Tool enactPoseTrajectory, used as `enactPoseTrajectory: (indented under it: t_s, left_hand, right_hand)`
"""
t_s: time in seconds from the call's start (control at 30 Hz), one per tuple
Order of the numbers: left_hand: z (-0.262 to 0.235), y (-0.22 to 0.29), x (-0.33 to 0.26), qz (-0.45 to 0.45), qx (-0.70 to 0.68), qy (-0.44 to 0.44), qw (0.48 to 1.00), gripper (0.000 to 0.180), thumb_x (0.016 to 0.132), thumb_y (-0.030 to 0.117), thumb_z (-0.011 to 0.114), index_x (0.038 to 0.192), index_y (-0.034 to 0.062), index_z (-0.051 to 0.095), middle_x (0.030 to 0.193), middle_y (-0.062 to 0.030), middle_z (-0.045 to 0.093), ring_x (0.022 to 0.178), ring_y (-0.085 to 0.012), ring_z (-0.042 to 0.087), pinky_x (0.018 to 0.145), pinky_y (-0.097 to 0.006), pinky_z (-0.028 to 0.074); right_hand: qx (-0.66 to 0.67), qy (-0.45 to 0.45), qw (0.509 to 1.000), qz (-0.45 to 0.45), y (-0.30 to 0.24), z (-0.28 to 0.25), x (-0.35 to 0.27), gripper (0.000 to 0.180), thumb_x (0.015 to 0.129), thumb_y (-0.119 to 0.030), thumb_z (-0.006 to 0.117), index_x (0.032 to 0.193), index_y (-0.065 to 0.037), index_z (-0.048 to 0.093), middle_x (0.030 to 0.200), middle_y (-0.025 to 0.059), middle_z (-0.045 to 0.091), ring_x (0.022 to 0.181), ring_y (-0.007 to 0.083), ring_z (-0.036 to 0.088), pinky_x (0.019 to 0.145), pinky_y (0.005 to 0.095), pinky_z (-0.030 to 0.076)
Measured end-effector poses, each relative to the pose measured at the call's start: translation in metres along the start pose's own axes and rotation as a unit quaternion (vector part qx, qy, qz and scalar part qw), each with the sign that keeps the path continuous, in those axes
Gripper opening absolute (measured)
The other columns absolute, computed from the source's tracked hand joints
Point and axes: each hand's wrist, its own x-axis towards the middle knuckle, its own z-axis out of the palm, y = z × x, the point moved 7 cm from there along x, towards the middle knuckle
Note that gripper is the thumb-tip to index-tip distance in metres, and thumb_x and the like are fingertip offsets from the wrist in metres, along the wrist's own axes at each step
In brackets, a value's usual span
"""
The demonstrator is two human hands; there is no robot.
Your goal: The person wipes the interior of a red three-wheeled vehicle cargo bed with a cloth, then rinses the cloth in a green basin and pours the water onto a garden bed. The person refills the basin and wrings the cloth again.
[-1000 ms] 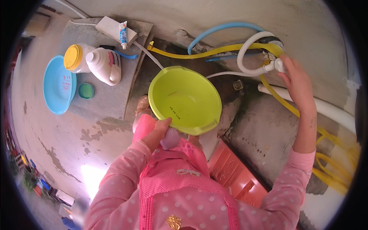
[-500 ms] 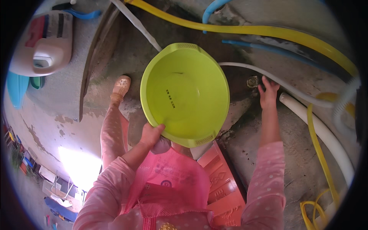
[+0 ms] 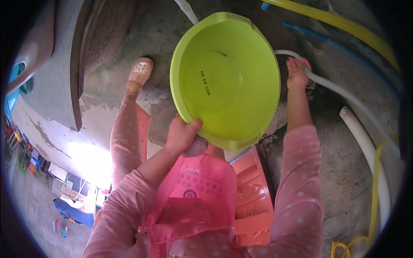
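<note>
A lime-green plastic basin [image 3: 234, 112] is held tilted up in front of me, its inside facing me. My left hand [image 3: 185, 133] grips its lower left rim, thumb over the edge and the other fingers hidden underneath. Inside the basin I see dark print and a small dark streak. To the right of the basin, my right hand [image 3: 297, 74] is at a grey ribbed hose [image 3: 333, 87], its fingers stretched upward and spread. The hose passes right by these fingers; whether they touch it, I cannot tell.
Orange-red moulded panel [image 3: 254, 206] stands beside my pink apron [image 3: 202, 180]. On the right lie a white pipe [image 3: 365, 150], a yellow hose [image 3: 344, 21] and a blue hose [image 3: 340, 45]. A concrete ledge [image 3: 56, 81] rises at the left, near my sandalled foot [image 3: 141, 71].
My right hand has come up to the grey hose, from a spot just below it. The basin sits higher and further right in view, still in my left hand. The view itself has shifted.
</note>
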Motion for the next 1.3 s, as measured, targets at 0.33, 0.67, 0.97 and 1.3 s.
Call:
enactPoseTrajectory:
  t_s: [0.33,0.67,0.97,1.3]
  left_hand:
    - [0.017,0.0,0.01,0.006,-0.005,0.011,1.0,0.041,0.075,0.02,0.058,0.105,-0.0068,0.054,0.094,-0.0224,0.063,0.088,-0.0318,0.063,0.076,-0.035,0.049]
    - [0.02,-0.018,0.014,-0.025,0.012,0.009,1.0,0.04,0.074,0.021,0.058,0.104,-0.0064,0.054,0.096,-0.0225,0.062,0.09,-0.0321,0.062,0.077,-0.035,0.049]
    - [0.02,-0.03,0.014,-0.029,0.024,0.008,0.999,0.044,0.074,0.025,0.06,0.107,-0.0043,0.053,0.098,-0.0209,0.062,0.09,-0.0315,0.062,0.077,-0.036,0.049]
    - [0.02,-0.046,0.019,-0.042,0.066,0.019,0.997,0.047,0.073,0.027,0.06,0.108,-0.0031,0.052,0.094,-0.0206,0.063,0.09,-0.0327,0.062,0.078,-0.037,0.048]
  right_hand:
    - [-0.247,-0.145,0.953,-0.098,-0.144,-0.07,-0.186,0.036,0.092,-0.033,0.048,0.113,-0.005,0.042,0.117,0.019,0.052,0.099,0.027,0.057,0.084,0.037,0.046]
    - [-0.486,-0.271,0.83,0.009,-0.173,-0.034,-0.22,0.021,0.087,-0.022,0.056,0.084,-0.002,0.054,0.072,0.0063,0.058,0.066,0.0111,0.053,0.06,0.0237,0.042]
    - [-0.513,-0.301,0.791,0.142,-0.16,-0.015,-0.216,0.022,0.087,-0.021,0.059,0.075,-0.003,0.054,0.059,-0.0005,0.05,0.054,0.0062,0.047,0.049,0.0208,0.037]
    - [-0.425,-0.377,0.77,0.29,-0.125,0.02,-0.215,0.021,0.088,-0.021,0.057,0.075,-0.004,0.053,0.064,0.001,0.052,0.053,0.0076,0.049,0.048,0.0207,0.039]
